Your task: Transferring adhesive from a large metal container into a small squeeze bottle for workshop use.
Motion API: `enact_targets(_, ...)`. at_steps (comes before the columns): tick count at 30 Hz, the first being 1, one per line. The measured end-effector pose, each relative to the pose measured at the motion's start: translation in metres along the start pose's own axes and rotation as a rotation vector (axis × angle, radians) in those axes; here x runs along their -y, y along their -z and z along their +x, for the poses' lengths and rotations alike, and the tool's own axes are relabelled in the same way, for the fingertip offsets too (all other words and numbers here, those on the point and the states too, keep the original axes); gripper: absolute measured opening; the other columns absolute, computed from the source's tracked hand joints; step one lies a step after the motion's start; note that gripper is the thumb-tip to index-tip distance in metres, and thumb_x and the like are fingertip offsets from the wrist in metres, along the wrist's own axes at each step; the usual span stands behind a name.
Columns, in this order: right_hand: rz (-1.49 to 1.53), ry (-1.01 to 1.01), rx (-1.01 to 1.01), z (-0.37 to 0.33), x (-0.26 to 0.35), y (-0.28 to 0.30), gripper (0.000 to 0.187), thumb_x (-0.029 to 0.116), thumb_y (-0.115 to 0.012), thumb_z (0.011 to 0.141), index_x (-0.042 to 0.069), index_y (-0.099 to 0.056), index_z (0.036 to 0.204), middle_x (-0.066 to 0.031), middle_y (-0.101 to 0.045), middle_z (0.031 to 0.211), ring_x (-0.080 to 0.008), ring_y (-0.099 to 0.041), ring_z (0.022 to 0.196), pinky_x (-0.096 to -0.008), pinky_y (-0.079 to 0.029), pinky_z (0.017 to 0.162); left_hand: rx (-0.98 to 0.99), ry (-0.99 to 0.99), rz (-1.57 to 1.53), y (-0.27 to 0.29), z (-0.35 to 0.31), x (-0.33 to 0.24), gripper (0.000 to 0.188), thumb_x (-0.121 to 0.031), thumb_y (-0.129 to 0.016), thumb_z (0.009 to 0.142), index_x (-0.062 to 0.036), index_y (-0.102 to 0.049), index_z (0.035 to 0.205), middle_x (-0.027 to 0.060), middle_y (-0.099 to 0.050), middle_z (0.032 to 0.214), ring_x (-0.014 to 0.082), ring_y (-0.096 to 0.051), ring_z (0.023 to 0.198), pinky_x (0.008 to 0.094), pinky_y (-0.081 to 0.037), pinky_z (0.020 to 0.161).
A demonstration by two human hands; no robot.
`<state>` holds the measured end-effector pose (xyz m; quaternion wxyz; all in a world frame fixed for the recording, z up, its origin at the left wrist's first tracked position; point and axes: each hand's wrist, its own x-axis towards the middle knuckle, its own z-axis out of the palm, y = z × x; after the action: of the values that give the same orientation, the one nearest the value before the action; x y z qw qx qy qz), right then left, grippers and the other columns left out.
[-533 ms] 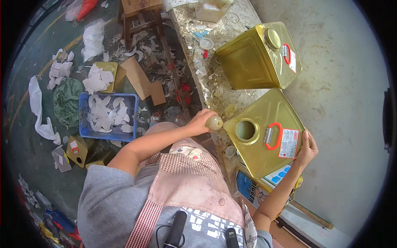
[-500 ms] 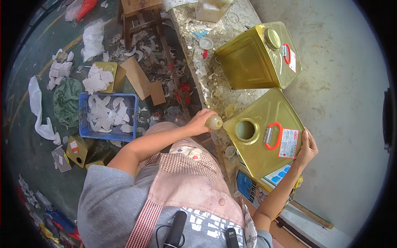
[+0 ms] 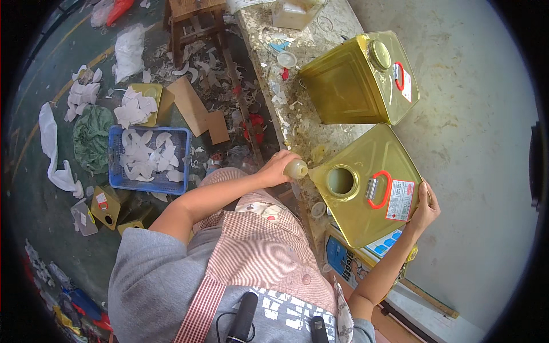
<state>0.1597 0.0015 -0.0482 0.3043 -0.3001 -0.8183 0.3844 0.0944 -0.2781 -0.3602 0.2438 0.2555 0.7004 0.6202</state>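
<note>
My left hand [image 3: 277,170] is closed round a small pale translucent bottle [image 3: 296,169], its open mouth facing the large square gold tin [image 3: 363,216]. A corner of that tin comes right up to the bottle's mouth; whether liquid runs between them I cannot make out. The tin has an uncapped round opening [image 3: 342,181], a red carrying handle [image 3: 382,189] and a white label. At its far right corner my right hand [image 3: 424,208] grips the edge, with some fingers hidden behind it.
A second gold tin [image 3: 349,80], capped, stands beyond on the stained workbench [image 3: 266,34]. Small plastic lids [image 3: 286,59] and scraps lie along its edge. On the floor at left are a blue crate [image 3: 150,187] of white pieces, more tins [image 3: 108,210] and a wooden stool [image 3: 194,11].
Almost nothing differs. Both hands, the bottle and the tin keep the same places, apart from a very slight shift of the whole picture.
</note>
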Motion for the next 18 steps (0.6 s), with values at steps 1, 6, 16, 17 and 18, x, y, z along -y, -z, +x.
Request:
enact_targets(1, 0.002, -0.016, 0.0, -0.0005, 0.0016, -0.0007, 0.024, 0.011, -0.073, 0.087, -0.004, -0.072, 0.105, -0.0093, -0.071, 0.092, -0.0105, -0.063, 0.078, -0.0223, -0.051, 0.072, -0.004, 0.002, -0.002, -0.0001, -0.0001, 0.0005, 0.066, -0.013, -0.082, 0.066, -0.0124, -0.053, 0.125, 0.0123, -0.05, 0.123, 0.0346, -0.045, 0.121, 0.0422, -0.039, 0.102)
enact_targets(6, 0.005, -0.017, -0.002, -0.0002, 0.0022, -0.0023, 0.024, 0.011, -0.072, 0.087, -0.004, -0.072, 0.105, -0.0096, -0.071, 0.092, -0.0107, -0.063, 0.077, -0.0221, -0.051, 0.071, -0.015, -0.007, -0.01, -0.0032, 0.0014, 0.007, 0.065, -0.013, -0.082, 0.066, -0.0125, -0.053, 0.124, 0.0123, -0.05, 0.121, 0.035, -0.045, 0.12, 0.0426, -0.039, 0.102)
enact_targets(16, 0.015, -0.031, 0.003, -0.0017, 0.0077, -0.0075, 0.024, 0.01, -0.072, 0.087, -0.005, -0.071, 0.106, -0.01, -0.071, 0.092, -0.0113, -0.064, 0.078, -0.0224, -0.052, 0.071, -0.011, 0.006, -0.013, -0.0017, 0.0037, 0.0056, 0.067, -0.01, -0.083, 0.065, -0.0143, -0.052, 0.124, 0.0117, -0.05, 0.122, 0.035, -0.045, 0.12, 0.0427, -0.038, 0.103)
enact_targets(17, 0.014, -0.031, 0.003, -0.0023, 0.0091, -0.0085, 0.024, 0.01, -0.072, 0.087, -0.005, -0.071, 0.106, -0.01, -0.071, 0.092, -0.0113, -0.064, 0.078, -0.0224, -0.052, 0.071, -0.021, 0.014, -0.01, -0.0016, 0.0033, 0.0057, 0.064, -0.012, -0.082, 0.066, -0.0137, -0.053, 0.123, 0.0115, -0.05, 0.121, 0.0344, -0.045, 0.12, 0.0423, -0.038, 0.102)
enact_targets(18, 0.014, -0.027, 0.012, -0.0027, 0.0102, -0.0092, 0.024, 0.01, -0.072, 0.087, -0.005, -0.071, 0.106, -0.0099, -0.071, 0.092, -0.0112, -0.064, 0.078, -0.0223, -0.052, 0.071, -0.021, 0.014, -0.011, -0.0014, 0.0028, 0.0059, 0.064, -0.012, -0.082, 0.066, -0.0137, -0.053, 0.123, 0.0115, -0.05, 0.121, 0.0344, -0.045, 0.12, 0.0423, -0.038, 0.102)
